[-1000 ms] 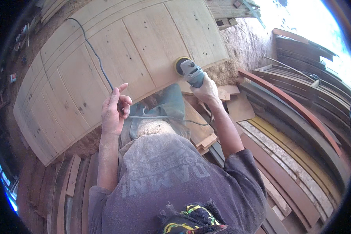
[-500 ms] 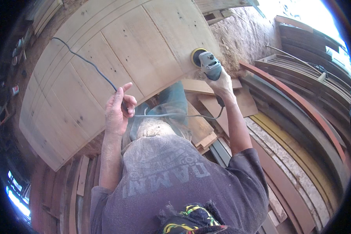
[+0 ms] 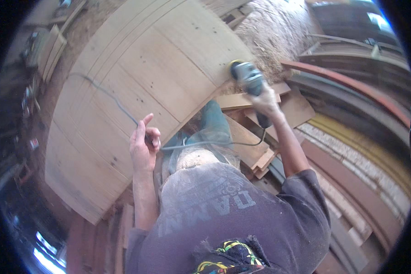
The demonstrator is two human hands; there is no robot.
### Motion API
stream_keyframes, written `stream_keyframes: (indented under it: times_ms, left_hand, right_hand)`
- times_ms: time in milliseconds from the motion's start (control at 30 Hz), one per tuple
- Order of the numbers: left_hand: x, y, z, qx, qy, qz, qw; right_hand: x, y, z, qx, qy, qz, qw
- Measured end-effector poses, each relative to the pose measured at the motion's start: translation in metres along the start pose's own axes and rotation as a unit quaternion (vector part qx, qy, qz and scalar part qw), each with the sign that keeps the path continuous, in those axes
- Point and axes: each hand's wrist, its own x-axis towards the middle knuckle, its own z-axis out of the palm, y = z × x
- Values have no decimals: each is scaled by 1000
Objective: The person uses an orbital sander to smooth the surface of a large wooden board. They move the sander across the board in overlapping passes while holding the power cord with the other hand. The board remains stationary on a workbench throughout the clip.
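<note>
My right hand is wrapped round the body of a grey-green angle grinder, slightly blurred. Its yellow-rimmed round sanding disc is at the right edge of a large pale wooden panel; whether it touches cannot be made out. The panel has grooved lines and small dark knots. Over its near edge, my left hand is closed on the grinder's power cord, with the index finger pointing up. The cord runs across my lap to the grinder's rear and, beyond my left hand, lies over the panel.
Loose board offcuts lie below the grinder, by my legs. Long planks are stacked at the right, a reddish beam among them. Sawdust covers the ground past the panel. More brown boards lie at lower left.
The whole view has shifted and turned a little. My right hand has tilted the grinder, so its disc shows more edge-on. My left hand keeps its hold on the cord.
</note>
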Motion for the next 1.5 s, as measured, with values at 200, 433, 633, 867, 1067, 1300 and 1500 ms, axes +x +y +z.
stream_keyframes:
  times_ms: [200, 433, 633, 867, 1067, 1300, 1500]
  left_hand:
    - [-2, 11, -7, 37, -8, -1, 999]
    - [6, 19, -11, 17, -25, -5, 1000]
    - [12, 18, 10, 13, -35, -28, 999]
    - [21, 20, 17, 4, -45, -35, 998]
    - [23, 13, 27, 4, -46, -43, 998]
    - [7, 12, 40, 21, -15, -49, 998]
    - [-1, 9, 3, 31, -26, -3, 999]
  right_hand:
    - [-74, -63, 95, -179, -219, -40, 958]
    - [-35, -55, 76, -189, -141, 26, 971]
    - [-10, -44, 41, -178, -101, 46, 978]
    - [9, -34, 19, -165, -64, 81, 981]
    - [34, -6, -9, -139, -18, 97, 985]
    - [50, 23, -50, 30, 13, 91, 995]
    - [-15, 26, -2, 76, 51, 26, 995]
